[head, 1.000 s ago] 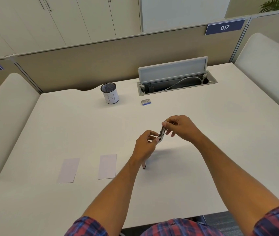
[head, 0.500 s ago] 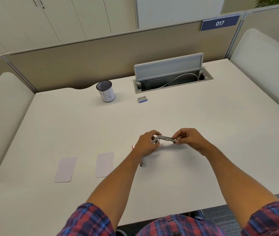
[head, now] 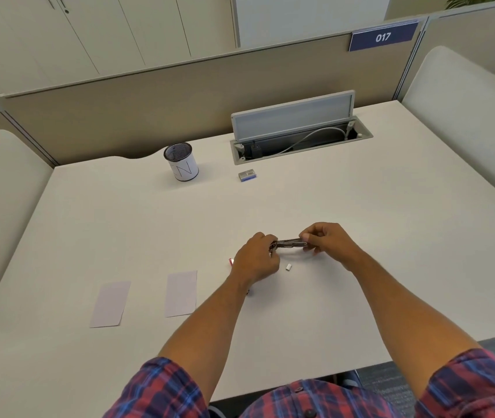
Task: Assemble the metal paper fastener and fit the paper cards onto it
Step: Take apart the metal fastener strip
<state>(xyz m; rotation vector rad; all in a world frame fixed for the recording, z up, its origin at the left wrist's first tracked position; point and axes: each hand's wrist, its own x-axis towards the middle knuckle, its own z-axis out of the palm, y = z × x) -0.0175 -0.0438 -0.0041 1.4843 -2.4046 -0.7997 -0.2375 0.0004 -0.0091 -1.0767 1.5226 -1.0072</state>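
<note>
A dark metal paper fastener [head: 289, 244] is held level just above the white desk [head: 360, 236], between my two hands. My left hand [head: 256, 257] pinches its left end with curled fingers. My right hand [head: 327, 238] pinches its right end. Two pale paper cards lie flat on the desk to the left: one card [head: 181, 293] near my left forearm, the other card [head: 110, 304] further left. A small white piece [head: 288, 267] lies on the desk just below the fastener. A small red bit [head: 230, 261] shows beside my left hand, partly hidden.
A white mesh pen cup [head: 180, 161] stands at the back of the desk. A small blue and grey box [head: 247, 175] lies right of it. An open cable hatch [head: 297, 128] with a raised lid sits behind. Partition walls ring the desk.
The fastener has turned from upright to level, and my hands have drawn apart along it and come down toward the desk. A small white piece now lies below it.
</note>
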